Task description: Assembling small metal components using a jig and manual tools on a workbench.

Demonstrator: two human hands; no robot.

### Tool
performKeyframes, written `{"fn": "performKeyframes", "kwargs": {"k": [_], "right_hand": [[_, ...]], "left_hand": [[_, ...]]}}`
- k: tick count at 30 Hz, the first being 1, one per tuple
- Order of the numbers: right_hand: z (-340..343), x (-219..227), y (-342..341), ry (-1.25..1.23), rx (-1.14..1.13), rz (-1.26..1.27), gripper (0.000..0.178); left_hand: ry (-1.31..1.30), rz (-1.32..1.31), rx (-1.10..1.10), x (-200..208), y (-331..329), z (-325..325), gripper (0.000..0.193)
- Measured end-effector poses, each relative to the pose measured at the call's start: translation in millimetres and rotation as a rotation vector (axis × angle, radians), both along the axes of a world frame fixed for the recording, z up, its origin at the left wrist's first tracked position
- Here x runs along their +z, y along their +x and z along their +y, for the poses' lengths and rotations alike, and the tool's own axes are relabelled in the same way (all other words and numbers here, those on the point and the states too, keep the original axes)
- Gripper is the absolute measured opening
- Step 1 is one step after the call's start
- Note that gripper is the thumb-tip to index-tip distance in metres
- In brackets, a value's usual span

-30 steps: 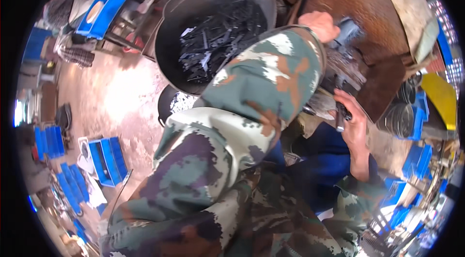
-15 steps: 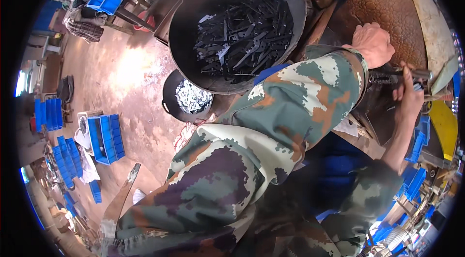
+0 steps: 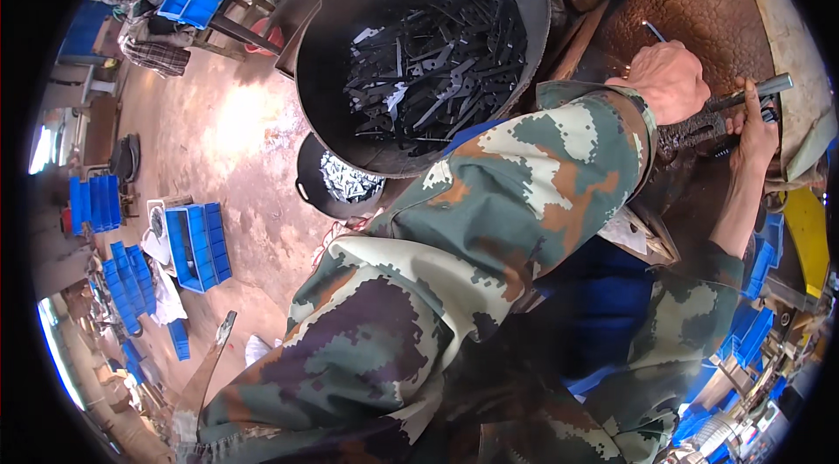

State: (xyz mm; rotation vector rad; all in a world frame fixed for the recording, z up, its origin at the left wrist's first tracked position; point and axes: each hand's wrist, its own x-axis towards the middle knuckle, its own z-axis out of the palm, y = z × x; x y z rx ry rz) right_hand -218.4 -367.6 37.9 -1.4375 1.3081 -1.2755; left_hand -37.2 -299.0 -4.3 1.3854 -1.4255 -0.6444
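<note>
My left hand (image 3: 666, 84) is closed in a fist over the dark bench at the upper right. A thin metal piece (image 3: 651, 30) with a bright tip sticks out beyond its knuckles; the rest is hidden by the hand. My right hand (image 3: 756, 134) has its fingers curled round a grey metal bar (image 3: 773, 86), whose round end points right. Between the hands lies a dark, greasy, ridged metal tool or fixture (image 3: 695, 134), partly covered by my left hand; its exact kind cannot be made out.
To the left stands a big black tub (image 3: 315, 79) of dark flat metal pieces. Below it is a smaller black bucket (image 3: 308, 171) of shiny pieces. A brown leathery sheet (image 3: 699, 1) lies behind my hands. Blue bins (image 3: 199, 245) stand on the floor at left.
My right hand has moved up and slightly right, and the bar's end now sits higher and angled. The thin piece by my left hand has come into sight. The view has shifted slightly.
</note>
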Motion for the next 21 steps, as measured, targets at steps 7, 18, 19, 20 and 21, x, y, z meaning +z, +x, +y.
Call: {"fn": "performKeyframes", "kwargs": {"k": [7, 18, 19, 20, 21], "right_hand": [[-5.7, -7.4, -10.9, -0.013, -0.015, 0.029, 0.026], [-9.8, -9.9, -14.4, 0.016, 0.008, -0.025, 0.025], [-7.0, -10.2, -14.3, 0.010, 0.015, -0.017, 0.030], [-4.8, -9.9, -9.6, 0.003, 0.029, -0.011, 0.035], [2.6, -2.8, -0.6, 0.030, -0.026, -0.025, 0.035]], "left_hand": [[-0.029, 0.341, -0.084, 21.5, 19.7, 4.3, 0.025], [0.242, -0.668, 0.045, -44.0, 237.5, 88.7, 0.028], [0.389, -0.687, 0.099, -59.4, 243.0, 102.0, 0.030], [0.545, -0.738, 0.110, -71.1, 250.1, 112.3, 0.034], [0.586, -0.838, 0.106, -92.1, 260.4, 119.6, 0.035]]}}
